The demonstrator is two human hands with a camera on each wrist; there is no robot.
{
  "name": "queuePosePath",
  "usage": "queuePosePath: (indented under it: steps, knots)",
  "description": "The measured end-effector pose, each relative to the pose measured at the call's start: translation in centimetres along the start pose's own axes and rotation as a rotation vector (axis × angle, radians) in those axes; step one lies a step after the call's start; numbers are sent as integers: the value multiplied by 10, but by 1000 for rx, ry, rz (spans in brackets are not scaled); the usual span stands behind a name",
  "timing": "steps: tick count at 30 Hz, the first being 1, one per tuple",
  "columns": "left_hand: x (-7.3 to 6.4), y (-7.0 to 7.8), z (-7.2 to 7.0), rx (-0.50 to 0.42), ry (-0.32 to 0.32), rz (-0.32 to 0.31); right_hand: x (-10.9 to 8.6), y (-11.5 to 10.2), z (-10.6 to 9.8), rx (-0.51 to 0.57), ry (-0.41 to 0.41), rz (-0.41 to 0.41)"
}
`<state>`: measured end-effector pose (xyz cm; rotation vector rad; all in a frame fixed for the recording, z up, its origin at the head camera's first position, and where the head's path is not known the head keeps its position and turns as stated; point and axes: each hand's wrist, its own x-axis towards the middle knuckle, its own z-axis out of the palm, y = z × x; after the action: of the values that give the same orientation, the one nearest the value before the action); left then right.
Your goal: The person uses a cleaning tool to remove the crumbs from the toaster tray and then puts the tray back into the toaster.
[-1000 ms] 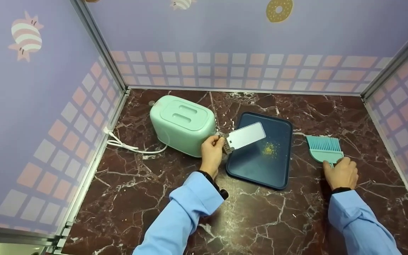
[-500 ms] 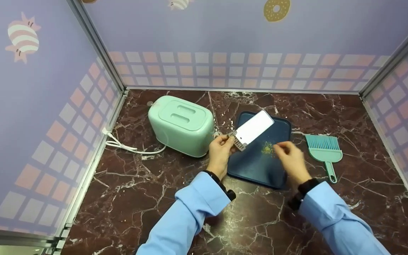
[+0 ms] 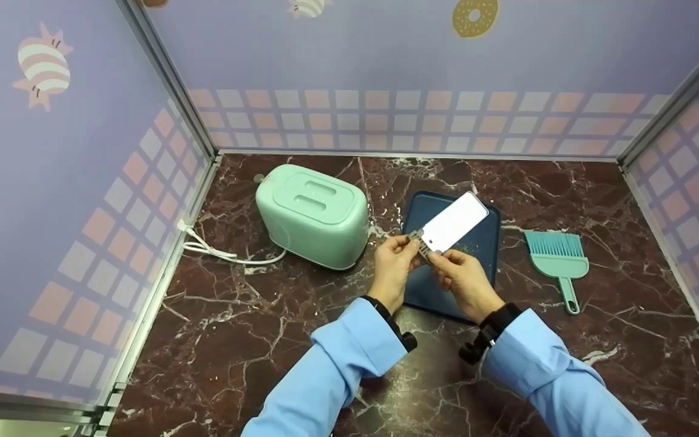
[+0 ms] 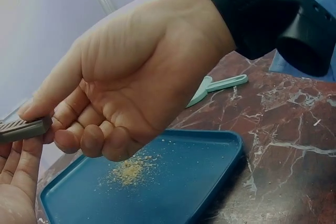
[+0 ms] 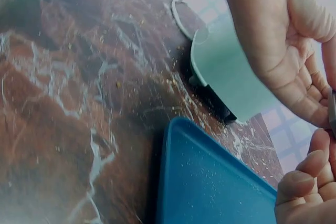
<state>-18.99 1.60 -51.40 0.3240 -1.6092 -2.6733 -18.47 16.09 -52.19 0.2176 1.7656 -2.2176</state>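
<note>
Both hands hold a toaster crumb tray (image 3: 455, 223), a flat pale metal plate with a ribbed grey end. My left hand (image 3: 393, 270) pinches one corner of the ribbed end, thumb on top. At the other corner my right hand (image 3: 469, 282) pinches the same end. The plate slants up and away to the right, above a dark blue tray (image 3: 425, 288). Yellowish crumbs (image 4: 128, 172) lie in a small pile on the blue tray, mostly hidden by the plate and right hand in the head view. In the left wrist view, the ribbed end (image 4: 23, 128) shows between the fingers.
A mint-green toaster (image 3: 313, 212) stands to the left, its white cord (image 3: 222, 252) running to the left wall. On the right lies a green brush (image 3: 559, 261) with its handle toward me. Patterned walls (image 3: 349, 121) enclose the marble-look table. Stray crumbs dot the table beside the toaster.
My right hand has left the brush handle, crossed over the blue tray and taken hold of the crumb tray. My left hand has moved right with the crumb tray, which now tilts more steeply.
</note>
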Motion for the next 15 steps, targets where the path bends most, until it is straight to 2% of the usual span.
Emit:
queuePosePath:
  steps: [5,11,15]
  knots:
    - [0,-3,-1,40,-11,-6,1,3,-2,14,1,14]
    - [1,-5,-3,36,-54,-6,1,5,-6,26,12,22]
    - [3,-8,-5,67,-78,-17,0,6,-10,61,19,25]
